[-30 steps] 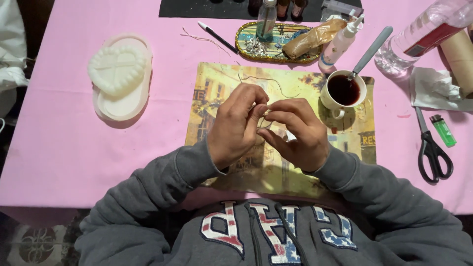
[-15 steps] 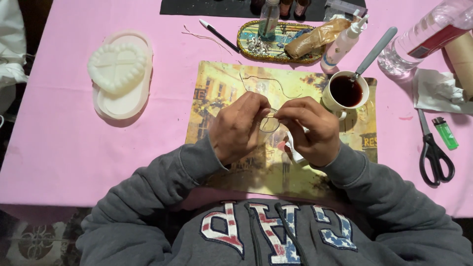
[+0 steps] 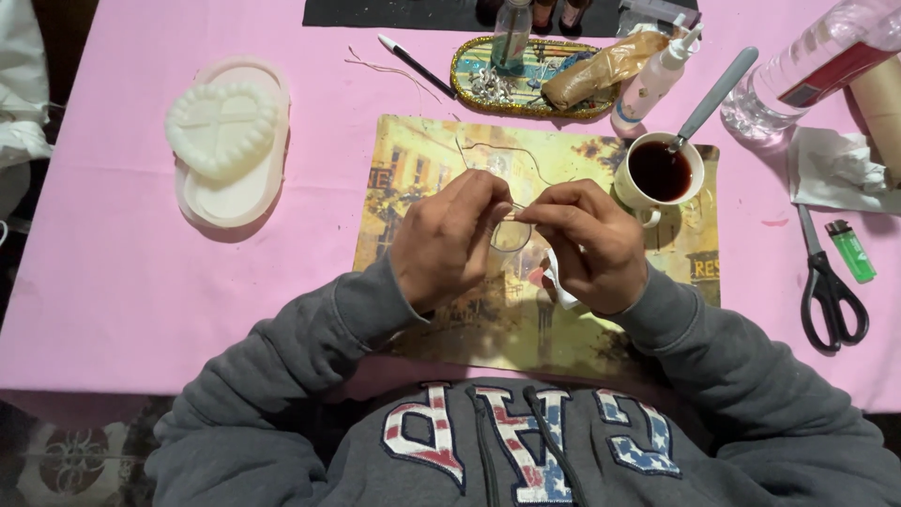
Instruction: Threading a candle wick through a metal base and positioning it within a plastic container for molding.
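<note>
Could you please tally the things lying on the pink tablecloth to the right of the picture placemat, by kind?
Scissors: 1
Green lighter: 1
Crumpled white tissue: 1
Clear plastic bottle: 1
Cardboard tube: 1, partly cut off by the frame edge
Total: 5
</note>
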